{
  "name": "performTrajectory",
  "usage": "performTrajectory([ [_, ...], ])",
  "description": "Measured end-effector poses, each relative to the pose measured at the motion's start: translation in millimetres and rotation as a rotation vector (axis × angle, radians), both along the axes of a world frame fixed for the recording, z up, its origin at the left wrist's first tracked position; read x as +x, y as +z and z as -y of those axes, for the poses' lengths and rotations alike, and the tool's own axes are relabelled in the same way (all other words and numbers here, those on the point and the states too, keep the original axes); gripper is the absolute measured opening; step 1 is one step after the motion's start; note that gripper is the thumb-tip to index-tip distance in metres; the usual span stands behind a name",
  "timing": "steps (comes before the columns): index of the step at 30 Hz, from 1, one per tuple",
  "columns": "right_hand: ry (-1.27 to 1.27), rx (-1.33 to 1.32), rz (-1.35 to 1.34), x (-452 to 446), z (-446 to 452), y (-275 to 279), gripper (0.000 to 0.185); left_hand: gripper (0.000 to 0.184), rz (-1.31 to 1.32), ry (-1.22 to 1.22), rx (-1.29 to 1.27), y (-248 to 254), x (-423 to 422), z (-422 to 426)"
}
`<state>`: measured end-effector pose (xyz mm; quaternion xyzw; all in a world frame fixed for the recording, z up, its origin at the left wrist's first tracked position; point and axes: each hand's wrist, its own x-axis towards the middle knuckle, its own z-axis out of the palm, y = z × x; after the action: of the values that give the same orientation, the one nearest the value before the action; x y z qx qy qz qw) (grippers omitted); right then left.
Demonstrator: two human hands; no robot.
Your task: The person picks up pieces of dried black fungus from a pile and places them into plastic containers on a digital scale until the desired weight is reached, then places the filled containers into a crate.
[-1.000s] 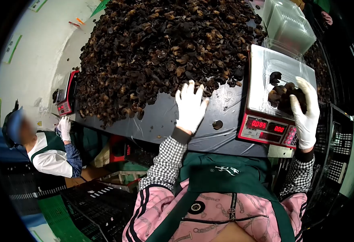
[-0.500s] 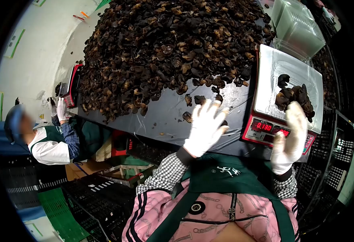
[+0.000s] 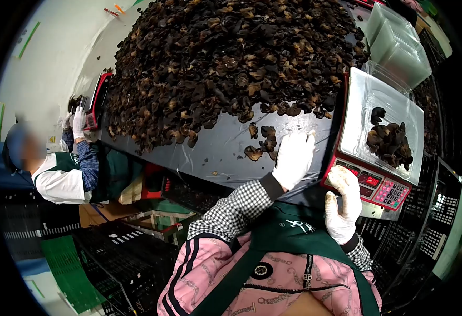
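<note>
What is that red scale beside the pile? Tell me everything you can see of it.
The digital scale has a red casing, a flat, pale, shiny platform, red-lit displays and a keypad on the side nearest the person. It sits on the grey table. A clear plastic tray of dark wood ear mushrooms rests on it. The gloved right hand partly covers the front; contact is unclear, and the digits are too blurred to read.

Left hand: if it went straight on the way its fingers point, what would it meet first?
Past some tabletop, the left hand would probably meet the heap of dark pieces, though the hand's height is unclear.
</note>
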<state>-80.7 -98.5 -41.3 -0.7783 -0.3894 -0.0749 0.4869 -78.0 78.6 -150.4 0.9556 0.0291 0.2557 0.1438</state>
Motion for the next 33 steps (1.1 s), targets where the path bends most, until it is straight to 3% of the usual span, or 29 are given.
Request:
performTrajectory([
  [2, 0.012, 0.0, -0.013, 0, -1, -2, 0.034, 0.038, -0.107, 0.004, 0.026, -6, -18, 3],
  [5, 0.036, 0.007, -0.044, -2, -4, -8, 0.033, 0.036, -0.024, 0.104, 0.139, 0, -25, -12],
  [8, 0.049, 0.016, -0.067, -4, -8, -8, 0.033, 0.034, -0.102, 0.344, 0.16, 10, -19, -35],
  [13, 0.046, -0.003, -0.105, -5, -6, -9, 0.034, 0.031, -0.087, 0.309, 0.102, 8, -52, -57],
  [18, 0.067, -0.01, -0.163, -6, -6, -14, 0.032, 0.027, -0.032, 0.454, 0.004, 7, -130, -108],
  [22, 0.118, -0.005, -0.197, -5, -11, -17, 0.031, 0.026, 0.03, 0.742, 0.135, 2, -204, -142],
  [24, 0.134, -0.004, -0.191, -5, -14, -18, 0.03, 0.032, -0.077, 0.91, 0.256, 14, -227, -156],
  [25, 0.14, -0.005, -0.187, -6, -16, -18, 0.03, 0.041, -0.124, 1.069, 0.445, 18, -224, -153],
  [26, 0.146, -0.007, -0.19, -6, -17, -18, 0.03, 0.047, -0.074, 1.057, 0.422, 22, -223, -159],
  [28, 0.16, -0.012, -0.194, -7, -19, -18, 0.029, 0.044, 0.104, 0.798, 0.131, 30, -207, -178],
  [29, 0.159, -0.009, -0.196, -8, -20, -17, 0.028, 0.042, 0.126, 0.708, -0.175, 33, -193, -182],
  [31, 0.157, -0.001, -0.194, -9, -22, -16, 0.027, 0.054, 0.1, 0.66, -0.215, 29, -156, -191],
  [33, 0.143, -0.01, -0.197, -11, -20, -16, 0.027, 0.08, -0.028, 0.752, -0.202, 14, -117, -206],
])
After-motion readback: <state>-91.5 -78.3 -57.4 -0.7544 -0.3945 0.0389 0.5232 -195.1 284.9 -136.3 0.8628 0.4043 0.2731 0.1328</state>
